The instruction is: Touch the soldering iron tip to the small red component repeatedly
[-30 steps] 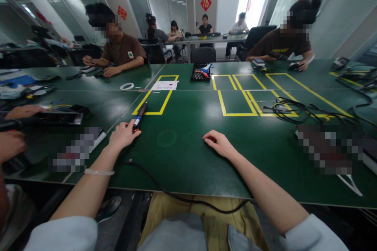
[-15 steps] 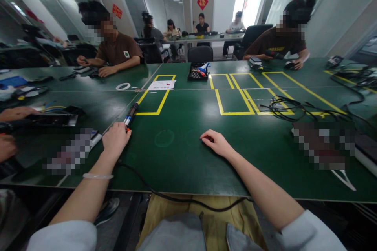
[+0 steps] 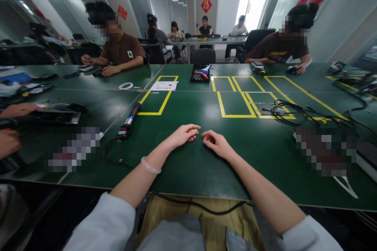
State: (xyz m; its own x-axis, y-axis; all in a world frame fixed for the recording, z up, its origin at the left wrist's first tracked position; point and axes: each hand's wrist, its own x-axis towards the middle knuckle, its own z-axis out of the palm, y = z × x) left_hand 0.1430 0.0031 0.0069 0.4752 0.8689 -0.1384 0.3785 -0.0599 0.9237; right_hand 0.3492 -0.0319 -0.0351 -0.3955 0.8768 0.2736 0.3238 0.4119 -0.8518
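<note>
My left hand point(image 3: 185, 135) is over the middle of the green table point(image 3: 188, 172), holding nothing. Its index finger is stretched out and the other fingers are partly bent. Close beside it, fingertips nearly meeting, is my right hand point(image 3: 216, 142), its fingers curled in and nothing visible in them. To the left of both hands lies a black and silver cylindrical tool with a blue band, which looks like an electric screwdriver point(image 3: 129, 119). A black cable point(image 3: 107, 157) loops from its near end toward the table's front edge.
Yellow tape outlines point(image 3: 238, 116) mark the table. A black tray point(image 3: 200, 74) of tools, a white sheet point(image 3: 164, 86) and a tape roll point(image 3: 125, 86) lie farther back. Coiled cables point(image 3: 282, 110) lie right. Co-workers sit opposite; another person's hands point(image 3: 20, 110) work at left.
My left hand has let go of the screwdriver-like tool and moved right, beside my right hand. The tool stays lying on the table. My right hand has hardly moved.
</note>
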